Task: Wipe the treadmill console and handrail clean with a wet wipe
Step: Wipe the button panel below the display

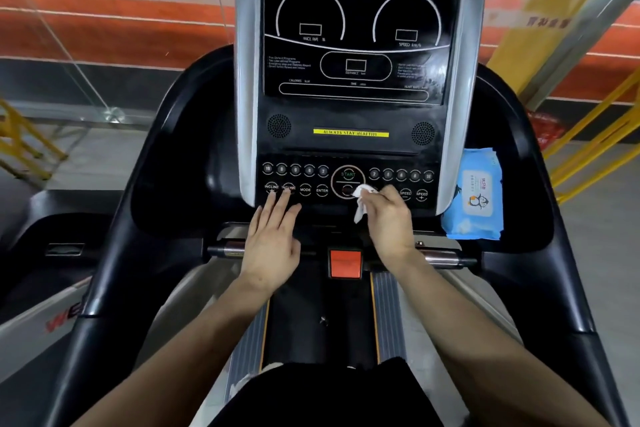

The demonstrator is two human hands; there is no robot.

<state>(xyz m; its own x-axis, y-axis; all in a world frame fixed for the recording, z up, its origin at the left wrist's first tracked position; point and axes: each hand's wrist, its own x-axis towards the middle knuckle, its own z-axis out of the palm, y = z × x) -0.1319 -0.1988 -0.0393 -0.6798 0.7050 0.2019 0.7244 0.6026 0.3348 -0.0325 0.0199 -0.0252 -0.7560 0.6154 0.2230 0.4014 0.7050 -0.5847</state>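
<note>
Right hand (389, 218) at centre frame, fingers curled round a crumpled white wet wipe (363, 199), pressing it onto the button panel of the treadmill console (349, 80) just below the round START button (348, 174); loose tail of the wipe hanging down beside the thumb. Left hand (273, 246) left of it, fingers straight and spread flat, holding nothing, fingertips (272, 196) touching the lower edge of the console at the two INCLINE buttons. Dark display with two dial outlines in the upper centre, a yellow label strip (350, 133) beneath it between two speaker grilles. Blue wet wipe pack (476, 196) lying in the black tray at centre right, just beside the console's silver side trim. Chrome handrail bar (446, 257) running across under both wrists, an orange-red safety key block (345, 263) at its middle. Black side handrails (114, 253) sweeping down toward both lower corners.
</note>
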